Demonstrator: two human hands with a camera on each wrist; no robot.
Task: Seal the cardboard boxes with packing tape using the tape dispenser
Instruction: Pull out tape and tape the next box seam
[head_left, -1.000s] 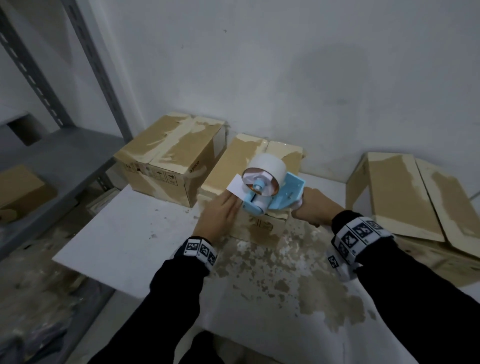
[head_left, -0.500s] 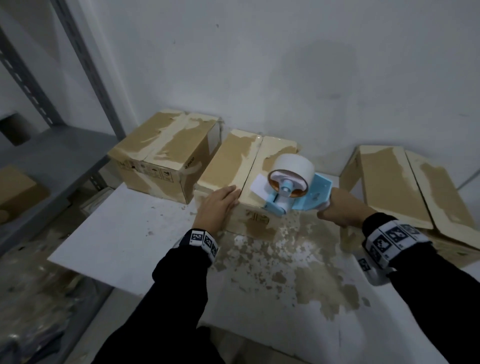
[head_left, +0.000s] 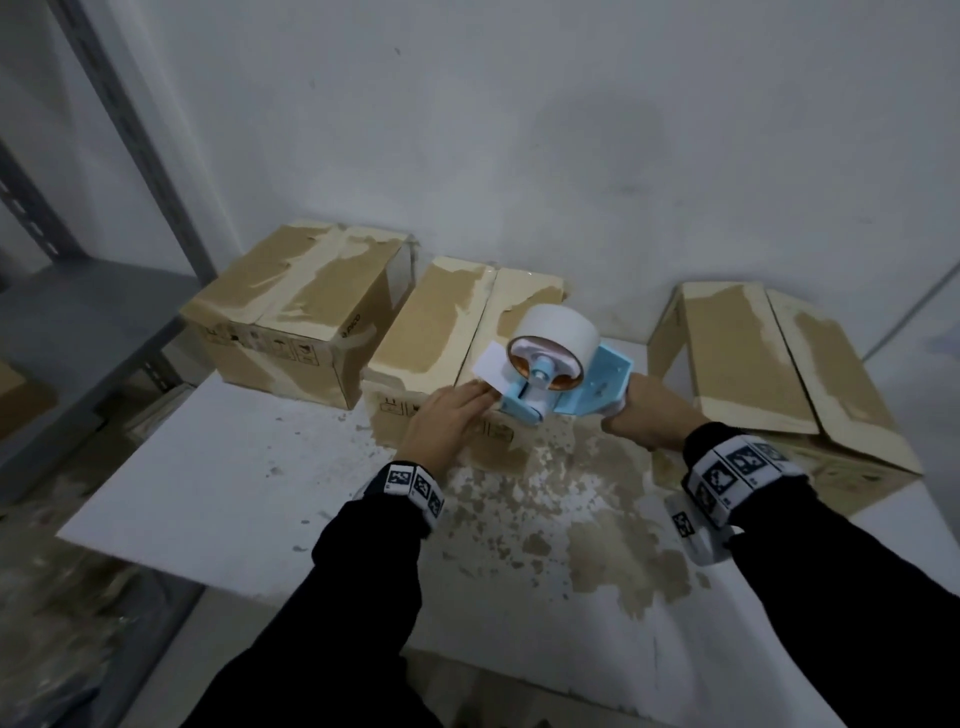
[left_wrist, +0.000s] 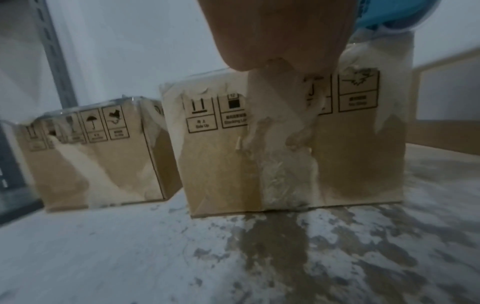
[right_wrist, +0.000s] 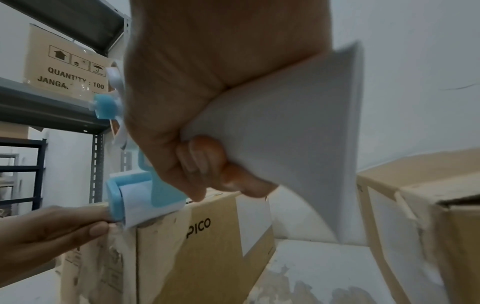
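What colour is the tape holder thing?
Light blue: the tape dispenser shows best in the head view.

Both arms wear black long sleeves (head_left: 363, 597). Each wrist carries a white band (head_left: 413, 486) printed with black square tag markers; the right band (head_left: 737, 475) looks bulkier, with what seems a white block beneath.

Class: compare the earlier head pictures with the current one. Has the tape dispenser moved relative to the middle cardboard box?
Yes. The tape dispenser swung right, off the middle box, then came back left over its near right corner.
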